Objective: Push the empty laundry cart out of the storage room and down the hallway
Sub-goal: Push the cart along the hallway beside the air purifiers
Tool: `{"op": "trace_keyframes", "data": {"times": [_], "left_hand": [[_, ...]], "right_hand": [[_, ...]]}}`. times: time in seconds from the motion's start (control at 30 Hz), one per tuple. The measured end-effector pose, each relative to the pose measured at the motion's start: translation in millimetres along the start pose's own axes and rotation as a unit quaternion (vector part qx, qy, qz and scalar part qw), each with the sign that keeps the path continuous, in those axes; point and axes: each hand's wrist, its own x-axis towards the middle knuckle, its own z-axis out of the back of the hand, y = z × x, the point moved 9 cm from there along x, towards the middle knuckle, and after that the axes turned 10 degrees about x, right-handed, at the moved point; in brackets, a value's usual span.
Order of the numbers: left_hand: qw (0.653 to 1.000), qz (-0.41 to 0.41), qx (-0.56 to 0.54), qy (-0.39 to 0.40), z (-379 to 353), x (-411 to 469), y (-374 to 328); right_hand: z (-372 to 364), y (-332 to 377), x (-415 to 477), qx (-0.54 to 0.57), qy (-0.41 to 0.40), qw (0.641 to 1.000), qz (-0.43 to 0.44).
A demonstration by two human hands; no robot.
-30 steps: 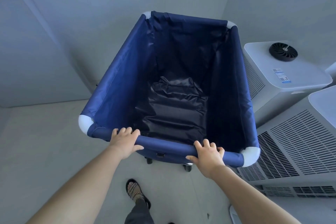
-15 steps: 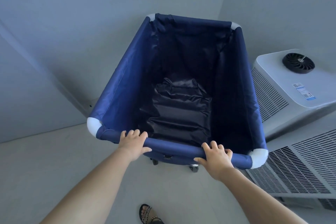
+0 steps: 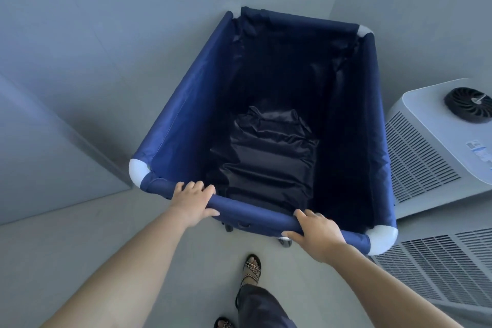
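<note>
While both the left hand (image 3: 193,201) and right hand (image 3: 318,233) clasp the empty laundry cart (image 3: 183,125) rail, it sits cornered beside the air unit (image 3: 431,146), hallway unreached.

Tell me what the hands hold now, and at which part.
Both hands hold the cart by its near top rail: the left hand near the left corner, the right hand near the right corner.

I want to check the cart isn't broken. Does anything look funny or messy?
Nothing looks broken or spilled. The cart is empty; only its dark bottom lining is wrinkled. The left hand and right hand grip the near bar. The far end sits close to the wall corner.
</note>
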Motion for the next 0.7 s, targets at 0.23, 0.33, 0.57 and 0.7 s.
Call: {"op": "trace_keyframes", "data": {"times": [0.23, 0.33, 0.57, 0.7], "left_hand": [[0.998, -0.059, 0.002, 0.035, -5, 13, 4], [0.992, -0.115, -0.002, 0.052, -5, 19, 4], [0.974, -0.131, 0.050, -0.177, 15, 2, -3], [0.964, -0.166, 0.029, -0.204, 17, 2, -4]], "right_hand": [[7, 5, 7, 0.036, 0.027, 0.997, 0.070], [8, 4, 8, 0.040, 0.029, 0.996, 0.073], [10, 2, 5, 0.050, 0.001, 0.997, 0.059], [10, 4, 2, 0.044, -0.034, 0.998, 0.013]]}}
